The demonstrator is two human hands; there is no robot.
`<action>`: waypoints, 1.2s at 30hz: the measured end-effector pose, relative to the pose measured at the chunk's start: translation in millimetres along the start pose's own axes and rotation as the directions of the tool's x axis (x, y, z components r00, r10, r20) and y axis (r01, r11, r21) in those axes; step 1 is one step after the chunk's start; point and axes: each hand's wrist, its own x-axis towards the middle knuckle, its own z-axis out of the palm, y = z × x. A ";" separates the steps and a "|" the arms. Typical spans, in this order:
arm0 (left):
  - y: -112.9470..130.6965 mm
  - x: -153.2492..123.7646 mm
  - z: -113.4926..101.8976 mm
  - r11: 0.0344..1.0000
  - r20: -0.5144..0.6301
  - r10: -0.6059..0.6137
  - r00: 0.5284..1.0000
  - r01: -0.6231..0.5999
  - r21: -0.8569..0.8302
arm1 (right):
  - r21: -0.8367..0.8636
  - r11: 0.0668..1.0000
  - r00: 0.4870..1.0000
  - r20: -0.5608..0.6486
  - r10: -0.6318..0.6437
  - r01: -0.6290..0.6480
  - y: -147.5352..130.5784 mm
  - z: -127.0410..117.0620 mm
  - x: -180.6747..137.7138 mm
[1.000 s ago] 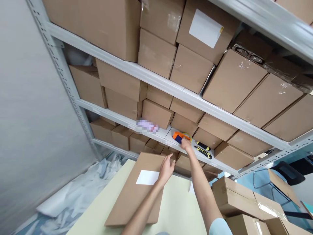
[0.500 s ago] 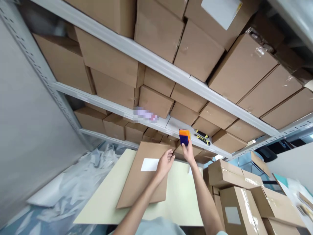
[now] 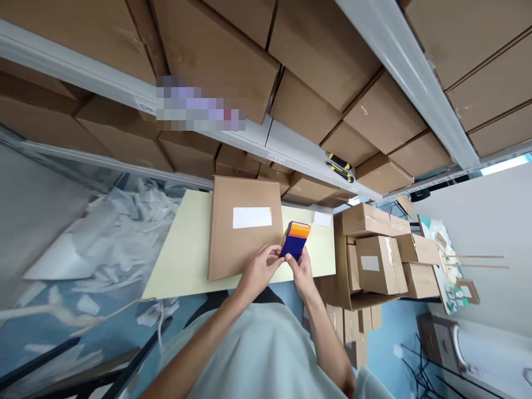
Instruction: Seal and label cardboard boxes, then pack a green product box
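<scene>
**Orange-and-blue tape dispenser, both hands on it at the near edge of the tabletop**

The tape dispenser [image 3: 295, 239] is up off the surface, orange end pointing away and blue body toward the person. It sits over the near right corner of a flat cardboard box [image 3: 233, 244]. The right hand [image 3: 302, 271] has it from underneath, and the left hand [image 3: 260, 269] comes in from the side with its fingers [image 3: 272, 254] curled onto the blue part, so both are closed around it.

The box lies on a pale yellow tabletop [image 3: 183, 249] with a white label [image 3: 251, 217] facing up. Just right of the tabletop there's a pile of smaller cardboard boxes [image 3: 374, 249], some of them taped. Left of it, crumpled white packing paper [image 3: 116, 221] is all over the floor. Behind everything is a metal shelf rack [image 3: 291, 147] packed with cartons, with two yellow-and-black utility knives [image 3: 341, 166] lying on the shelf edge.
</scene>
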 end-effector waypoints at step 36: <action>60.0 -101.1 46.3 0.812 0.004 0.252 0.968 -0.213 0.543 | -0.361 0.585 0.593 0.759 -0.269 0.726 49.5 -159.0 -39.5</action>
